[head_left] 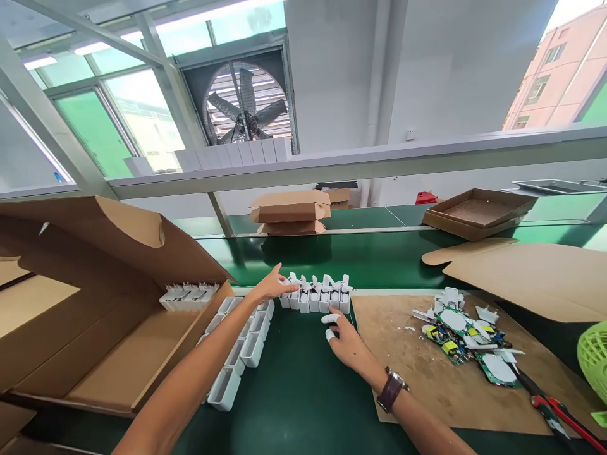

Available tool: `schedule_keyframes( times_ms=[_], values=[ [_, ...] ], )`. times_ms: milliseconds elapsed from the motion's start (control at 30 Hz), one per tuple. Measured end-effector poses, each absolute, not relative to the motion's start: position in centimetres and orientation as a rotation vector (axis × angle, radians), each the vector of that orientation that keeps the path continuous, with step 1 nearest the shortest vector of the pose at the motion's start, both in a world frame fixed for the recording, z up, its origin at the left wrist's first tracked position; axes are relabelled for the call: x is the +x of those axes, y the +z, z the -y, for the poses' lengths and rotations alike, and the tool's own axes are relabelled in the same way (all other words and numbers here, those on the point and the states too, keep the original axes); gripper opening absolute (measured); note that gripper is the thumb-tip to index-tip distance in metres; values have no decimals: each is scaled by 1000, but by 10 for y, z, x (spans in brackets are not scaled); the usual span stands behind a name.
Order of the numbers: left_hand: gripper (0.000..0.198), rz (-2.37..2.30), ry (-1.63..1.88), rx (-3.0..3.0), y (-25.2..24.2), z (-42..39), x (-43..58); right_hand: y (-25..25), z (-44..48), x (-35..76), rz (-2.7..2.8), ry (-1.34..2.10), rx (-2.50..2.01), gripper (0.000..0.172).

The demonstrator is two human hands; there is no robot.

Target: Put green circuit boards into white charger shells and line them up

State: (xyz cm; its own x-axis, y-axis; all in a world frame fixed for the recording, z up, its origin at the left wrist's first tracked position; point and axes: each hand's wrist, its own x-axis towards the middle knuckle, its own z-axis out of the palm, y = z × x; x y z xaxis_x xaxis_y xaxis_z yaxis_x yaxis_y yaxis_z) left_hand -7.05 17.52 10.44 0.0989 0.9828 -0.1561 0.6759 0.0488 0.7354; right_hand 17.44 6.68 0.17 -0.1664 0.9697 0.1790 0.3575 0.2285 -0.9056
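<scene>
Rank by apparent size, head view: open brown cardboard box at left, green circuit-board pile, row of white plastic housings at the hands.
Open brown cardboard box
Green circuit-board pile
Row of white plastic housings

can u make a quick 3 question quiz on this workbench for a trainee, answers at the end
1. True or false: the left grip is at the left end of the row of white parts.

2. What lies piled on the brown sheet?
a) cardboard boxes
b) circuit boards
c) fan blades

3. Fill the gap: a dark ____ is strapped on the wrist behind the right grip.

Key:
1. True
2. b
3. watch
</scene>
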Motion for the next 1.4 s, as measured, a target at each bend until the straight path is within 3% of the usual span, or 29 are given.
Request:
schedule_keyframes(
  times_ms=[200, 733, 1033, 1233, 1400],
  values=[
    [137, -1634, 601, 1707, 103, -178, -78, -1, -76, 162, 1678, 948, -1267, 36],
    [162, -1536, 563, 1899, 90, -178, -86, -3, -96, 149, 1734, 872, -1288, 40],
    [127, -1506, 533, 2060, 84, -180, -83, 3, -100, 146, 1746, 868, -1273, 34],
    [85, -1504, 488, 2145, 89, -177, -84, 2, -95, 146, 1728, 882, -1290, 35],
    [73, -1526, 444, 2183, 95, -178, -83, 3, -92, 147, 1730, 902, -1271, 34]
  ],
)
